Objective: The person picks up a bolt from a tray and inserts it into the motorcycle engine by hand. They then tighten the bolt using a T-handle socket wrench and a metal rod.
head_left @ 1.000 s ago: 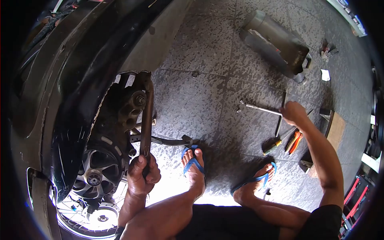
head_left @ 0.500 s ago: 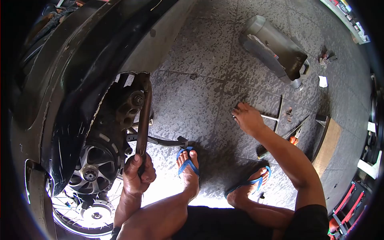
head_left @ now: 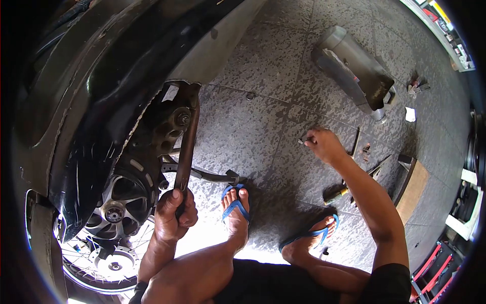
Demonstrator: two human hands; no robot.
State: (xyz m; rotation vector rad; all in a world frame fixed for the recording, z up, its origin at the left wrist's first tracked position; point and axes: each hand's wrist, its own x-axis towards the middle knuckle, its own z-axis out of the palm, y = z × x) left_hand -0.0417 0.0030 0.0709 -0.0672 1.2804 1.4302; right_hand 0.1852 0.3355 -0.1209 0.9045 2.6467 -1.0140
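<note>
My left hand (head_left: 175, 215) is wrapped round the lower end of a brown metal arm (head_left: 189, 147) beside the rear wheel (head_left: 76, 268) of a scooter. Above the floor on the right, my right hand (head_left: 322, 146) pinches a small metal piece (head_left: 302, 141), perhaps a bolt; its exact kind is too small to tell. A T-handle wrench (head_left: 356, 139) lies partly hidden beyond that forearm. Close by the left hand is the black engine case with a spoked fan wheel (head_left: 114, 214), and the side stand (head_left: 212, 177) reaches out toward my foot.
The scooter's black body panel (head_left: 116, 96) fills the left side. On the floor lie a muffler (head_left: 354, 68), a screwdriver (head_left: 335, 196), a white scrap (head_left: 410, 114) and a wooden board (head_left: 412, 192). A red and black rack (head_left: 435, 273) stands at the lower right.
My right hand has risen slightly and turned, and a small metal piece now shows in its fingertips. My left hand keeps its grip on the metal arm. The view has shifted a little.
</note>
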